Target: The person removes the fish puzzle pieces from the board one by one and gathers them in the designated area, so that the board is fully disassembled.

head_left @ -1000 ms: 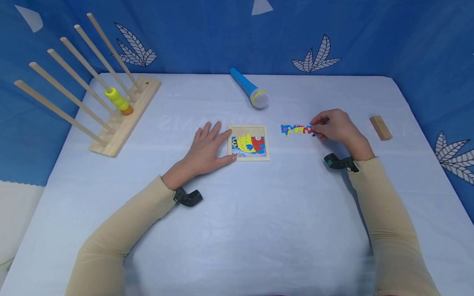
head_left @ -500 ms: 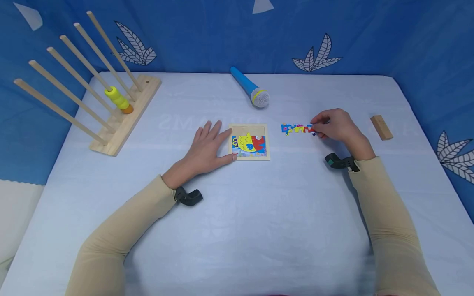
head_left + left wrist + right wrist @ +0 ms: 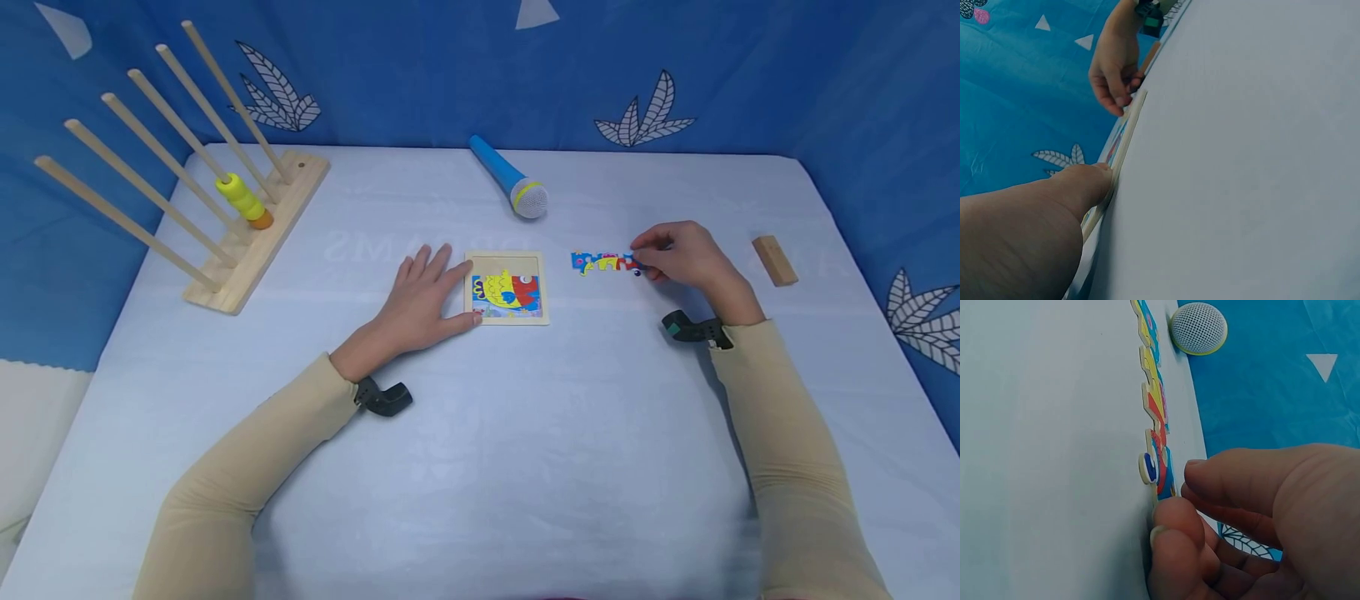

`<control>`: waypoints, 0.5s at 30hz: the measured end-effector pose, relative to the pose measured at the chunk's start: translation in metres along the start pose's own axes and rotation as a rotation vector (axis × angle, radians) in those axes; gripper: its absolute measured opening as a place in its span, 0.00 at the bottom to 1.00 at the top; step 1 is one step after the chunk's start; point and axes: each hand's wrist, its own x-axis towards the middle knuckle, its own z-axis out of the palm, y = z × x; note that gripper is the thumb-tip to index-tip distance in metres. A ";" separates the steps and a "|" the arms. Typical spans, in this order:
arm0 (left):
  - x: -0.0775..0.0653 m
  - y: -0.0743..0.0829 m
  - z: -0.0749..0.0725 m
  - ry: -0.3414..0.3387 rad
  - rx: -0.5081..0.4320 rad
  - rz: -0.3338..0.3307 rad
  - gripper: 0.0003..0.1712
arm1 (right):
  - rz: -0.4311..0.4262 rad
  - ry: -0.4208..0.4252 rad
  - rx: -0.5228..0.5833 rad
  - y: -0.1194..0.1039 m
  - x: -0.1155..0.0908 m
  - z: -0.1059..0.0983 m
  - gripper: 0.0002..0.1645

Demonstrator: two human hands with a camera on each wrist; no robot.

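My left hand (image 3: 420,308) lies with fingers spread on the table, thumb and index fingertip at the left edge of a square wooden puzzle tray (image 3: 505,323). Inside it the lower part is filled with a yellow and red fish picture (image 3: 506,292); the upper strip shows bare wood. To the tray's right, a row of joined jigsaw pieces (image 3: 604,262) lies flat on the table. My right hand (image 3: 686,258) pinches the right end piece (image 3: 1165,478) of that row between thumb and fingers. In the left wrist view, my left thumb (image 3: 1094,181) presses on the tray's rim (image 3: 1129,134).
Behind the tray lies a blue toy microphone (image 3: 510,177). A wooden block (image 3: 775,260) is at the right. At the back left stands a wooden peg rack (image 3: 262,242) with yellow and orange beads (image 3: 242,198) on one peg. Blue cloth surrounds the white table (image 3: 525,458).
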 end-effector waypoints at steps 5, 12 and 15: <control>0.000 0.000 0.001 0.004 0.001 -0.001 0.49 | -0.004 -0.003 0.006 0.000 -0.001 -0.002 0.21; 0.000 0.001 0.000 0.004 -0.002 0.001 0.49 | -0.010 -0.001 0.003 -0.001 -0.002 -0.003 0.21; -0.001 0.001 -0.001 0.005 -0.004 0.002 0.49 | -0.019 0.000 -0.001 -0.002 -0.003 -0.005 0.21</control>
